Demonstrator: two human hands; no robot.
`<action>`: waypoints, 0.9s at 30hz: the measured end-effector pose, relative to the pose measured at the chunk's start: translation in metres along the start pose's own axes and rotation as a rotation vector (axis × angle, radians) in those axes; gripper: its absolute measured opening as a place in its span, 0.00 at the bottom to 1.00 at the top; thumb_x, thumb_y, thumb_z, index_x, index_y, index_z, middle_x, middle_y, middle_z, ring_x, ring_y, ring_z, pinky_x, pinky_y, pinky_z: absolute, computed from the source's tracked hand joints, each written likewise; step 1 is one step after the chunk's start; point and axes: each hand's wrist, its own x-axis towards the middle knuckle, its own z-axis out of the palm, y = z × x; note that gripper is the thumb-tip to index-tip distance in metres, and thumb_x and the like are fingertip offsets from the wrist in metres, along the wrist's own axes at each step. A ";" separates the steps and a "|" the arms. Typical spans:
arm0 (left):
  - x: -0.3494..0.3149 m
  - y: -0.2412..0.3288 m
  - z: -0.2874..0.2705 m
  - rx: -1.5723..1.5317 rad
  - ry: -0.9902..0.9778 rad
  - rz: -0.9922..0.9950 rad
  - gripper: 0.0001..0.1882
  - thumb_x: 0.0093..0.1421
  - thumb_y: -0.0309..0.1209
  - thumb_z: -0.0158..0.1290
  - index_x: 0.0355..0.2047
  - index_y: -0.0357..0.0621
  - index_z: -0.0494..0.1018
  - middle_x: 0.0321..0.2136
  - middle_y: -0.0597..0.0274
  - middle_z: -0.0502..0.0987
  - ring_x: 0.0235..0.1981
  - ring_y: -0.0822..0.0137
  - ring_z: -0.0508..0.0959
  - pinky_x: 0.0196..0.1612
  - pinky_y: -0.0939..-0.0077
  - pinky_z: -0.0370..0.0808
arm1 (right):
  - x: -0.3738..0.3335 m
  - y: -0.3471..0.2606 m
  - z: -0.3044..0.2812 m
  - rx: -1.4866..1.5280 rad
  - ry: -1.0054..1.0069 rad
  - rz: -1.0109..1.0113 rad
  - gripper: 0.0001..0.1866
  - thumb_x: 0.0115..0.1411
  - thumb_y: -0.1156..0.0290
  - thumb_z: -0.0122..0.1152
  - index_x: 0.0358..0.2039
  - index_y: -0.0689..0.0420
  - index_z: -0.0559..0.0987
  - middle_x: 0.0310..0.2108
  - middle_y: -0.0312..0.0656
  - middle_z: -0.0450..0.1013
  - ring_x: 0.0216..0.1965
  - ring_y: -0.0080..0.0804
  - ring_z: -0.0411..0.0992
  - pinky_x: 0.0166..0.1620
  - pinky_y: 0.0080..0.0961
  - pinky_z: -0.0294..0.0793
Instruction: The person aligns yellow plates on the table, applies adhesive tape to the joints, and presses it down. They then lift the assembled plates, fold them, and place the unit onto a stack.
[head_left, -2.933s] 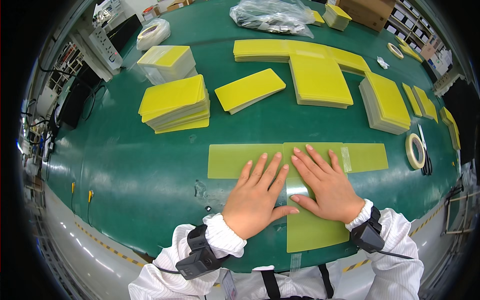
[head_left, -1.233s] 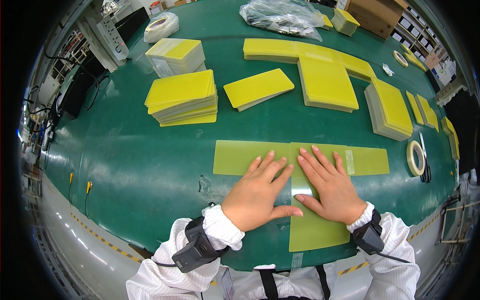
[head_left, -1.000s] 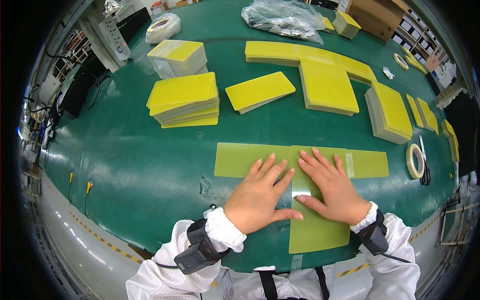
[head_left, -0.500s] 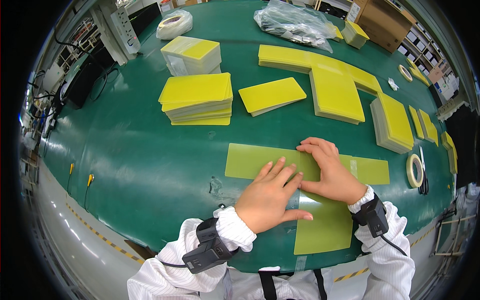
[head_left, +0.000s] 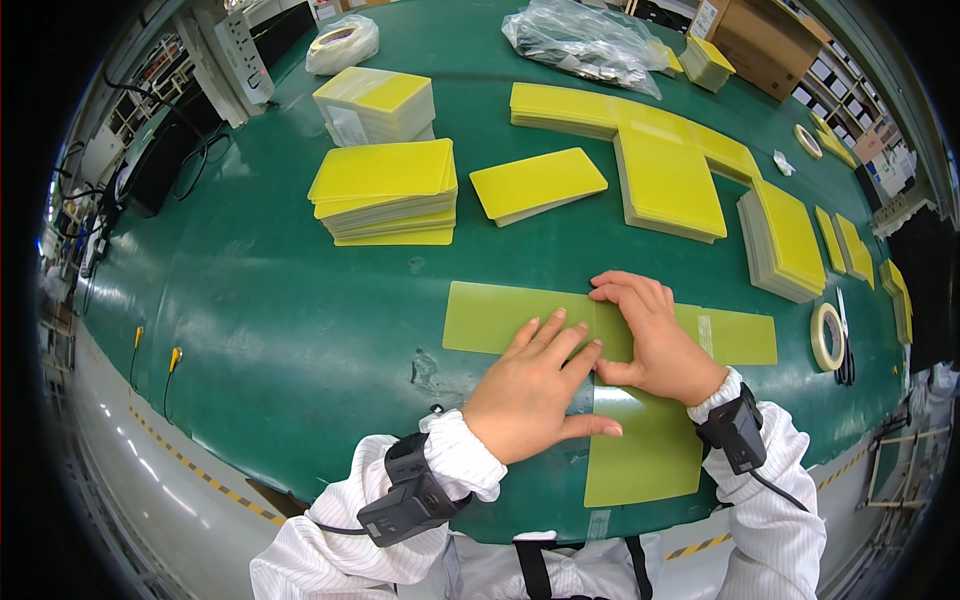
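Thin yellow-green sheets lie on the table in a T shape: a left sheet point(head_left: 490, 318), a right sheet point(head_left: 745, 338) and a lower sheet point(head_left: 645, 460). A strip of clear tape point(head_left: 705, 335) crosses the seam near the right sheet. My left hand point(head_left: 535, 390) rests flat with fingers spread, its fingertips on the left sheet near the join. Over the middle, my right hand point(head_left: 660, 335) arches with thumb and index finger wide apart, their tips at the sheets' opposite edges. The seam beneath it is partly hidden.
Stacks of yellow sheets point(head_left: 385, 190) stand further back, with a T-shaped stack point(head_left: 668, 185) at centre right. A tape roll point(head_left: 827, 337) and scissors point(head_left: 847, 365) lie at right. Plastic bags point(head_left: 585, 40) and a cardboard box point(head_left: 760, 45) are at the far side.
The whole view has shifted slightly. Both hands keep the same pose on the sheets, with hardly any movement.
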 end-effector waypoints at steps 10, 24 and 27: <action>0.002 -0.001 -0.002 -0.003 0.002 0.013 0.40 0.49 0.56 0.60 0.53 0.38 0.68 0.51 0.44 0.67 0.58 0.39 0.64 0.60 0.51 0.61 | 0.001 0.002 0.002 -0.011 0.017 -0.013 0.33 0.43 0.67 0.67 0.50 0.58 0.67 0.55 0.44 0.62 0.57 0.45 0.58 0.60 0.38 0.54; -0.004 0.000 0.004 0.088 -0.050 0.019 0.42 0.50 0.59 0.56 0.55 0.39 0.66 0.53 0.45 0.66 0.60 0.41 0.62 0.61 0.52 0.60 | -0.038 -0.006 -0.026 -0.289 -0.149 -0.035 0.36 0.55 0.53 0.62 0.59 0.58 0.65 0.63 0.44 0.57 0.63 0.45 0.53 0.62 0.50 0.48; 0.001 -0.003 0.001 0.126 -0.050 0.029 0.43 0.50 0.59 0.56 0.56 0.39 0.65 0.54 0.45 0.66 0.60 0.41 0.61 0.62 0.52 0.60 | -0.047 -0.003 -0.020 -0.573 -0.090 0.128 0.35 0.56 0.49 0.59 0.59 0.57 0.66 0.64 0.44 0.55 0.63 0.46 0.52 0.62 0.55 0.47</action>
